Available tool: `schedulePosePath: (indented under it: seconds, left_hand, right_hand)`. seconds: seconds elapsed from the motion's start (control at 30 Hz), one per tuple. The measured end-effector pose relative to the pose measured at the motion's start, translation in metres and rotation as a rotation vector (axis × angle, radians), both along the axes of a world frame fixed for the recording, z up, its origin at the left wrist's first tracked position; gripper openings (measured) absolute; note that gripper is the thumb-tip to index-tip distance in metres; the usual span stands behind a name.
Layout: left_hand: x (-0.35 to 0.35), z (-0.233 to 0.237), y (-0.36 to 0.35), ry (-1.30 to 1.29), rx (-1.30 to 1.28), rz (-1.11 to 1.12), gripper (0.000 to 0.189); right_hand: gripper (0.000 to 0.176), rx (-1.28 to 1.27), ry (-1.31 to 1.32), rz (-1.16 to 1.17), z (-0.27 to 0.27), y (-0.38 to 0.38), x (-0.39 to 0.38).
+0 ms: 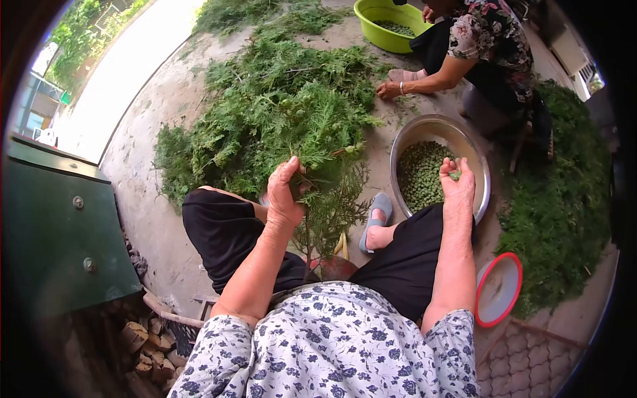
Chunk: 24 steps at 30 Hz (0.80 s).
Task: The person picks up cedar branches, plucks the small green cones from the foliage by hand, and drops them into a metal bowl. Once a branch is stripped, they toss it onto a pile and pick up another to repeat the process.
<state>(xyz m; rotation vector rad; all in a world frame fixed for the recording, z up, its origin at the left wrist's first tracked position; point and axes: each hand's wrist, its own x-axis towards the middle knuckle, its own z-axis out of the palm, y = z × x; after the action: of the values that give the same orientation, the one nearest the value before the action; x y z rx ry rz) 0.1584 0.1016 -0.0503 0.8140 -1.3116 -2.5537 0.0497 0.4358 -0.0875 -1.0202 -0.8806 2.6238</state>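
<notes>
My left hand (286, 192) is closed around a leafy evergreen branch (335, 205), which hangs between my knees with its twiggy end towards my lap. My right hand (458, 182) is palm up over the right side of a metal basin (484, 189), its fingers curled around a few small green cones (455, 175). Many more round green cones (419, 176) lie in the basin. In front of my left hand spreads a big heap of cut evergreen branches (265, 109).
A co-worker (491, 46) sits at the upper right, one hand at the heap's edge, near a lime-green tub (378, 36) holding cones. More greenery (561, 219) lies at right, beside a red-rimmed white bowl (499, 292). Chopped firewood (149, 345) is at lower left, below a green metal panel (63, 225).
</notes>
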Motion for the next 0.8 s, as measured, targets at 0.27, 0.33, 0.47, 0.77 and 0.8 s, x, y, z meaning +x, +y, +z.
schedulePosePath:
  seconds: [0.27,0.33,0.47,0.77,0.8]
  left_hand:
    - [0.0,-0.007,-0.004,-0.029,0.349,0.06,0.013]
    - [0.002,-0.006,-0.002,-0.02,0.328,0.045,0.014]
    - [0.002,-0.012,0.002,-0.01,0.318,-0.002,0.018]
    - [0.003,0.0,0.023,-0.087,0.113,-0.04,0.011]
    - [0.004,0.001,0.023,-0.088,0.112,-0.04,0.011]
  right_hand:
    - [0.044,0.279,0.269,0.005,0.0,0.047,0.013]
    - [0.041,0.281,0.206,0.019,-0.011,0.066,0.013]
    - [0.034,0.266,0.035,-0.01,-0.023,0.071,0.004]
    - [0.024,1.13,0.48,0.886,0.052,-0.152,0.089]
    - [0.027,1.185,0.53,0.836,0.055,-0.167,0.093]
